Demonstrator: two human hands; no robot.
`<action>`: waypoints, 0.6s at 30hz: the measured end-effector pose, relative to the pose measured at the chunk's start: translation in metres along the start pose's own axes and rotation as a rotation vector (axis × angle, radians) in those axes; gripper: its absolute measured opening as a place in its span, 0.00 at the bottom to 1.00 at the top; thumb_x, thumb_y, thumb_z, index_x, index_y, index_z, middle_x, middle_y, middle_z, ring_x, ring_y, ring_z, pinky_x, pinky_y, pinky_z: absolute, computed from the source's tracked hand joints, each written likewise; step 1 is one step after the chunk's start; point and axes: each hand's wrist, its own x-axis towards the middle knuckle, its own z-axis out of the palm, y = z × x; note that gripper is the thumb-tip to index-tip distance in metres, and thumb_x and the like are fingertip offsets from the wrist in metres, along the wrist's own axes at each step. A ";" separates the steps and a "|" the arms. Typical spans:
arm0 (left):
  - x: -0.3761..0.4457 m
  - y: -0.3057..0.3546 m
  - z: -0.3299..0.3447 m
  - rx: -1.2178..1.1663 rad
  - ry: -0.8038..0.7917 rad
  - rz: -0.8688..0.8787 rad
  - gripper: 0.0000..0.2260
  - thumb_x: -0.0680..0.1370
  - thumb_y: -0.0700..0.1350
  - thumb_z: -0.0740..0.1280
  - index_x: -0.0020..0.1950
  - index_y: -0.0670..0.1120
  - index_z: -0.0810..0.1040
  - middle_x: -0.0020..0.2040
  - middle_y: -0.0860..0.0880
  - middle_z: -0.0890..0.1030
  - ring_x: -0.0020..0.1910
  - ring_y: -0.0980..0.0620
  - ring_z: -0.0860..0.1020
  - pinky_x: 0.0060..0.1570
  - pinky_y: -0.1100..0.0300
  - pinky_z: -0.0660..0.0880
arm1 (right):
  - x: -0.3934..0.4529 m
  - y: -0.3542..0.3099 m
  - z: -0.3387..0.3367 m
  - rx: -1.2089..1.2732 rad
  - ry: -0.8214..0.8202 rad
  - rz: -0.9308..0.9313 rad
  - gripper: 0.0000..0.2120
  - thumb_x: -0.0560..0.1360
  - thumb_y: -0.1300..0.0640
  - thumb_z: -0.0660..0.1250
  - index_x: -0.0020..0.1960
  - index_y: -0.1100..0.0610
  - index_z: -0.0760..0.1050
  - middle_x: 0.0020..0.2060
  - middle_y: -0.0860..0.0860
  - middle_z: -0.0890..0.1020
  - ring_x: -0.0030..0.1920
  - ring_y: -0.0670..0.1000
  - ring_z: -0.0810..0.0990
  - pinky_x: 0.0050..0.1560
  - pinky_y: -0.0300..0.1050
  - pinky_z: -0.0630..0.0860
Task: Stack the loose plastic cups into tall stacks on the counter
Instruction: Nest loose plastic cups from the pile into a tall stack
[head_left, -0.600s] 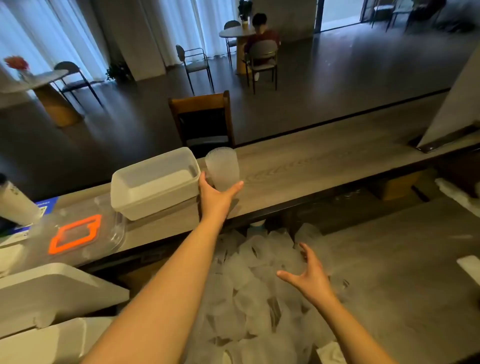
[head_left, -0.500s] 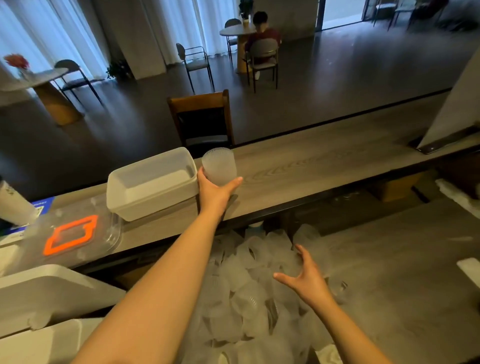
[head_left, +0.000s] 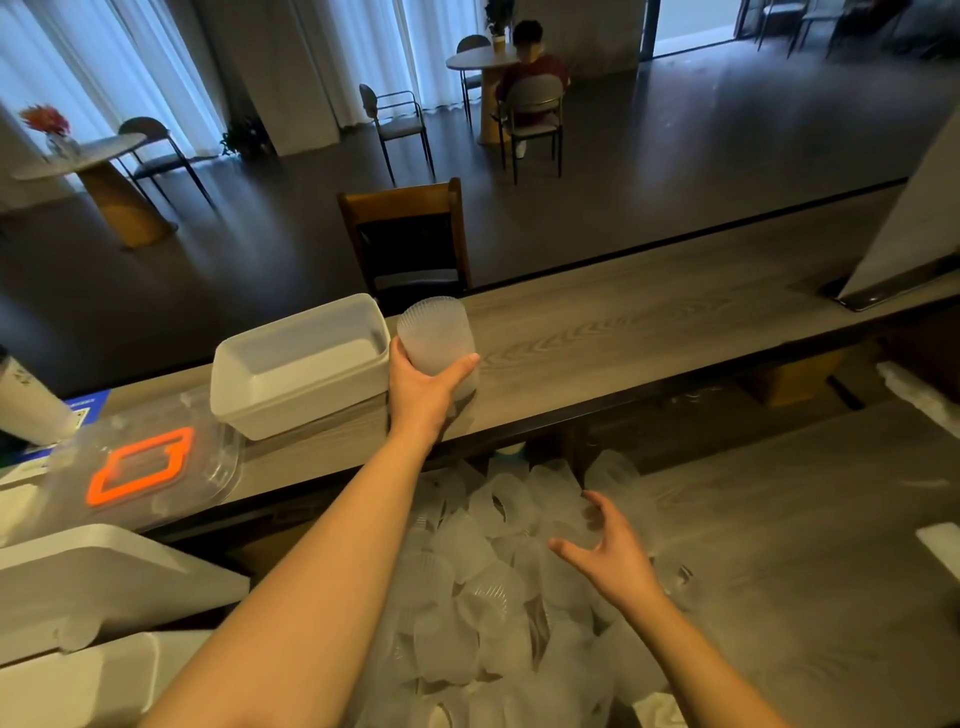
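Left hand (head_left: 423, 387) grips an upturned cup stack (head_left: 436, 338) beside the white tub (head_left: 301, 376); right hand (head_left: 608, 553) hovers open over loose cups (head_left: 467, 571). Careless release could topple it.

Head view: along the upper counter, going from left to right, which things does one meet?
Clear lid with an orange seal → white plastic tub → left hand gripping the cup stack → bare counter → leaning board.

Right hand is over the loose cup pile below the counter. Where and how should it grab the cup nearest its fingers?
The right hand hovers open over the loose cups. The cup by its fingertips seems to lie on its side, so I'd come from above and wrap thumb and fingers across the ribbed wall near the rim. Its exact tilt is hard to tell.
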 end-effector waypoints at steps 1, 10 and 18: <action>-0.004 0.000 -0.004 -0.006 0.005 0.011 0.39 0.68 0.49 0.80 0.74 0.52 0.63 0.64 0.52 0.72 0.63 0.51 0.72 0.63 0.46 0.75 | -0.001 -0.001 0.000 0.007 0.008 -0.003 0.43 0.68 0.42 0.77 0.77 0.48 0.61 0.68 0.49 0.72 0.64 0.47 0.73 0.64 0.47 0.75; -0.069 0.018 -0.062 -0.064 -0.061 0.103 0.36 0.69 0.49 0.79 0.72 0.54 0.64 0.62 0.55 0.72 0.59 0.57 0.74 0.57 0.57 0.77 | -0.034 -0.040 -0.004 0.108 0.100 -0.082 0.37 0.68 0.46 0.78 0.72 0.49 0.66 0.64 0.48 0.74 0.61 0.48 0.74 0.62 0.49 0.75; -0.152 -0.006 -0.129 0.211 -0.208 0.184 0.43 0.59 0.67 0.75 0.71 0.58 0.66 0.64 0.55 0.73 0.61 0.53 0.73 0.57 0.50 0.77 | -0.095 -0.106 -0.013 0.543 0.153 -0.177 0.26 0.74 0.43 0.72 0.69 0.50 0.73 0.60 0.49 0.79 0.59 0.47 0.79 0.56 0.47 0.77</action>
